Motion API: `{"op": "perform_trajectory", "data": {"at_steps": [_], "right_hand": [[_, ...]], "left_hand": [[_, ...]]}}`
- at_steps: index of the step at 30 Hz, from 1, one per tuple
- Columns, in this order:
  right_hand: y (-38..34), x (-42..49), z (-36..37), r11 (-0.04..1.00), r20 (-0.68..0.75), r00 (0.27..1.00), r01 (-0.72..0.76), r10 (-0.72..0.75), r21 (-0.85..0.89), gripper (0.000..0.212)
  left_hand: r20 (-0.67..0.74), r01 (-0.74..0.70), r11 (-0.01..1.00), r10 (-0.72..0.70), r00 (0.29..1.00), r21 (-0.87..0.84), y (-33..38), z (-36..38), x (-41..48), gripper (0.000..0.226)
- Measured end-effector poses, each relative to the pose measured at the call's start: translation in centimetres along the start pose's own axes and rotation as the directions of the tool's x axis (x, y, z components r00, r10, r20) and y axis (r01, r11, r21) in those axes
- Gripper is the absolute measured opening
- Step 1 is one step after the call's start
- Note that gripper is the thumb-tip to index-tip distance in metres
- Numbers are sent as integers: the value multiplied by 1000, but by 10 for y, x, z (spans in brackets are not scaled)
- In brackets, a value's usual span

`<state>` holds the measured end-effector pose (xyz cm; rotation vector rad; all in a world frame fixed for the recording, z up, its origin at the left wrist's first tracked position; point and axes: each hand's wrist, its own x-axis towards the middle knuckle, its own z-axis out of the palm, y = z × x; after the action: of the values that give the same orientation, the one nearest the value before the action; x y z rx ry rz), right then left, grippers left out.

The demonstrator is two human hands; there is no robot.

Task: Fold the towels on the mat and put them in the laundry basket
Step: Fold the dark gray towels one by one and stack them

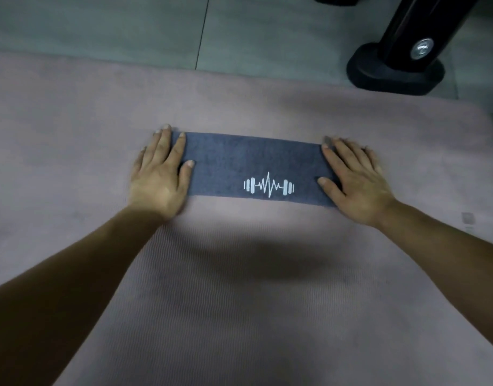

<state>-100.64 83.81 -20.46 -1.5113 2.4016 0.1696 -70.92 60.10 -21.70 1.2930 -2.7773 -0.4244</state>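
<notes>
A grey-blue towel [239,162] lies flat on the pink mat [239,288] as a narrow folded strip, with a white dumbbell-and-heartbeat logo near its front edge. My left hand [159,176] rests flat on the strip's left end, fingers straight and spread. My right hand [354,179] lies flat on the right end in the same way. Both thumbs point inward over the cloth. No laundry basket is in view.
A black machine leg with a rubber foot [393,71] stands on the grey floor [114,26] just beyond the mat's far right corner. The mat's far edge runs across the upper part of the view.
</notes>
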Motion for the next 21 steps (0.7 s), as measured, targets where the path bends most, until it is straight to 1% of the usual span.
{"op": "perform_trajectory", "data": {"at_steps": [2, 4, 5, 6, 8, 9, 11, 13, 15, 16, 18, 19, 21], "right_hand": [[-5, 0, -6, 999, -3, 999, -33, 33, 3, 78], [-28, -2, -13, 996, -43, 995, -87, 88, 23, 78], [-49, -1, -17, 997, -80, 995, -58, 61, 42, 77], [-74, 1, -22, 998, -111, 994, 21, -14, 59, 75], [-124, 8, -26, 974, -145, 969, 212, -199, 77, 69], [-144, 13, -25, 962, -142, 959, 259, -246, 86, 66], [-168, 25, -21, 963, -117, 964, 252, -240, 99, 62], [-174, 33, -12, 973, -128, 969, 222, -212, 64, 60], [-171, 36, -5, 974, -133, 968, 222, -214, 43, 60], [-169, 37, -3, 973, -130, 967, 226, -219, 43, 60], [-169, 38, -2, 973, -136, 966, 228, -220, 44, 61], [-169, 39, -2, 973, -143, 966, 225, -217, 42, 62], [-170, 40, -2, 975, -144, 967, 219, -211, 44, 62]], "left_hand": [[-9, -14, 999, 14, 1000, -43, -2, 1, 1, 65], [-16, -13, 999, 13, 1000, -48, -1, 2, 2, 65], [-13, -14, 999, 14, 1000, -41, 0, 1, 2, 65], [-4, -17, 999, 17, 1000, -35, 0, 1, 2, 65], [25, -22, 999, 23, 999, -40, 2, -2, 1, 63], [36, -20, 998, 22, 999, -63, 2, -3, 1, 62], [21, 14, 989, -11, 1000, -147, 3, -8, -1, 61], [-50, 87, 972, -100, 994, -219, 5, -15, -5, 63], [-79, 214, 941, -242, 967, -263, 8, -22, -9, 66], [-54, 291, 915, -318, 947, -281, 9, -26, -10, 65], [53, 436, 844, -443, 895, -311, 9, -32, -8, 61], [109, 487, 814, -479, 871, -317, 8, -34, -7, 60], [192, 543, 781, -508, 840, -308, 7, -38, -1, 61]]}}
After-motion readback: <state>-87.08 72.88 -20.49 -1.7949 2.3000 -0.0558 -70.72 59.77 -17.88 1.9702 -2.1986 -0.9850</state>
